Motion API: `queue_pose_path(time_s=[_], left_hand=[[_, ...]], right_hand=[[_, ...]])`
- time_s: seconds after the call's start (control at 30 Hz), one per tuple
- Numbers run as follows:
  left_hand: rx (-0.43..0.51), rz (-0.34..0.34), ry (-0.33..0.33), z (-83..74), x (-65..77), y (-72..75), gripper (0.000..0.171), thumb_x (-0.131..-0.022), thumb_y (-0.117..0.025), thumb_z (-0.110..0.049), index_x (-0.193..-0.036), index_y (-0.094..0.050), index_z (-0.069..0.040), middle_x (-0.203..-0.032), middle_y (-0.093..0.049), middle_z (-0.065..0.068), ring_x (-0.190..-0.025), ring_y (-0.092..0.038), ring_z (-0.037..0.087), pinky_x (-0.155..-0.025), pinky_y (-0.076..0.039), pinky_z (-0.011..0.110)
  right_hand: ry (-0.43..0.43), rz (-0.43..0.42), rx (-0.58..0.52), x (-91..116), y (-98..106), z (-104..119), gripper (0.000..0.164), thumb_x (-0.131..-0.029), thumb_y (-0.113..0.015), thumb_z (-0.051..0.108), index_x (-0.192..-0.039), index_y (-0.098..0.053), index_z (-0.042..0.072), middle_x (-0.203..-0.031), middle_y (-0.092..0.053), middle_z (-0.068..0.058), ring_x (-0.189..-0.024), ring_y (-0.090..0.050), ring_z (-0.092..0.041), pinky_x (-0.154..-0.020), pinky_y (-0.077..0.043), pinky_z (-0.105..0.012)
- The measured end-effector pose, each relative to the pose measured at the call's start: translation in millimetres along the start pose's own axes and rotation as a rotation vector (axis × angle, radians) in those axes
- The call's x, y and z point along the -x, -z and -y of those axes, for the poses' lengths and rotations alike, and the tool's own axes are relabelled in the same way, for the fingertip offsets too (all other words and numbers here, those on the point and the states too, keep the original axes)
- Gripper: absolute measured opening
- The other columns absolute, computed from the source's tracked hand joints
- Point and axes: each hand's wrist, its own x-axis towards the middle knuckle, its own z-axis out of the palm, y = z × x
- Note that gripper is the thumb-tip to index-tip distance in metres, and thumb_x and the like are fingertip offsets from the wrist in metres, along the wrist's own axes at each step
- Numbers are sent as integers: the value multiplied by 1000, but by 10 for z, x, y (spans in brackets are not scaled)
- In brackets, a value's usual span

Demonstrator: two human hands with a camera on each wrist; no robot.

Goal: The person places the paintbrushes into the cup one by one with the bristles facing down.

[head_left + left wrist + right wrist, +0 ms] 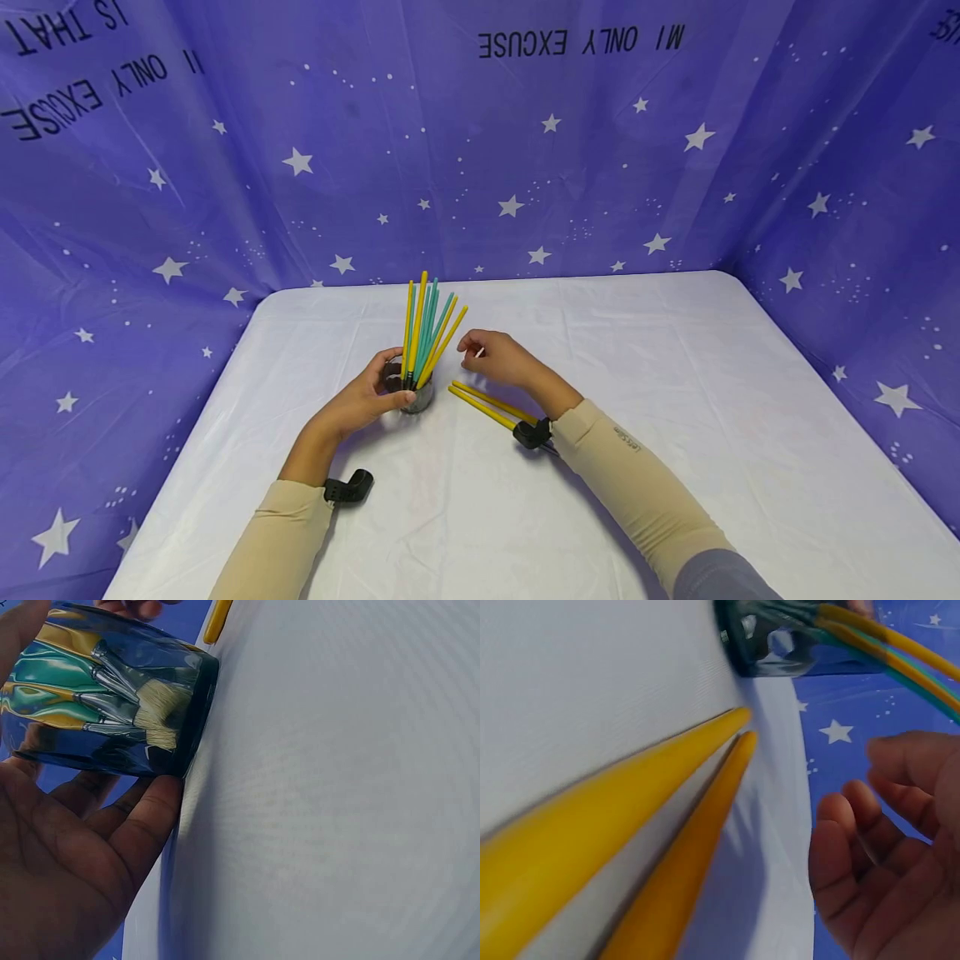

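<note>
My left hand (366, 403) grips a clear glass jar (422, 402), thumb at the near side and fingers round the far side. Several paintbrushes (423, 333) with yellow and teal handles stand in it, handles up. In the left wrist view their pale bristles (159, 712) lie near the base of the jar. Just right of the jar my right hand (497, 357) hovers with loosely bent fingers, holding nothing. Below it two yellow-handled paintbrushes (483, 407) lie side by side on the table, their far ends hidden by the wrist strap and forearm.
A white cloth covers the table (450, 517). Purple curtains (450, 150) with white stars and lettering hang behind and at both sides. Each wrist carries a black camera mount (351, 487).
</note>
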Motion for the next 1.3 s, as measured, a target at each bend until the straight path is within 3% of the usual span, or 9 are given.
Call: queue_pose_path(time_s=[0.23,0.53,1.3], left_hand=[[-1,-5,3,11,0,-1,75,-92,-71,-12,-151,-24,-14,-146,-41,23,-132,-44,38,-106,-34,49],[13,-6,-3,15,0,-2,75,-92,-71,-12,-151,-24,-13,-145,-42,23,-131,-45,38,-104,-36,46],[10,-9,10,6,6,2,77,-92,-72,-14,-152,-24,-14,-145,-42,22,-132,-45,37,-106,-34,49]], right_hand=[[6,110,115,0,-49,-44,21,-94,-61,7,-115,-64,5,-91,-63,-1,-74,-57,-13,-68,-47,-27],[25,204,175,-16,-94,-99,20,-94,-63,8,-114,-66,10,-92,-64,2,-80,-56,-14,-77,-47,-30],[0,285,257,-103,-111,-103,21,-94,-67,11,-114,-70,14,-91,-62,2,-80,-53,-14,-79,-45,-31]])
